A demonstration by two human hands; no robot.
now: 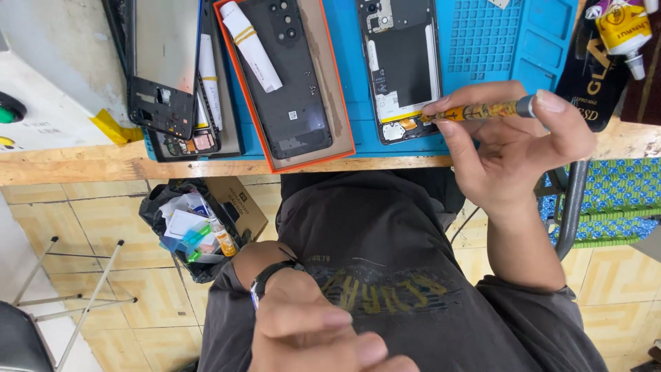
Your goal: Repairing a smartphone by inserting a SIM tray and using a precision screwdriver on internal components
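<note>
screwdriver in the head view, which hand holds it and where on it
The right hand holds the screwdriver by its handle, index fingertip on the end cap. The left hand holds nothing visible.

Bright, even daylight falls over the blue mat (482,41), with hardly a shadow on it. Left of the mat a glossy panel (169,41) throws pale glare. Well below the mat the left hand (310,331) blurs, and lines bend at the frame's edges.

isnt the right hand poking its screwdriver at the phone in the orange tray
No. In the head view the right hand puts the screwdriver tip to the opened phone lying on the blue mat, not the one in the orange tray.
</note>
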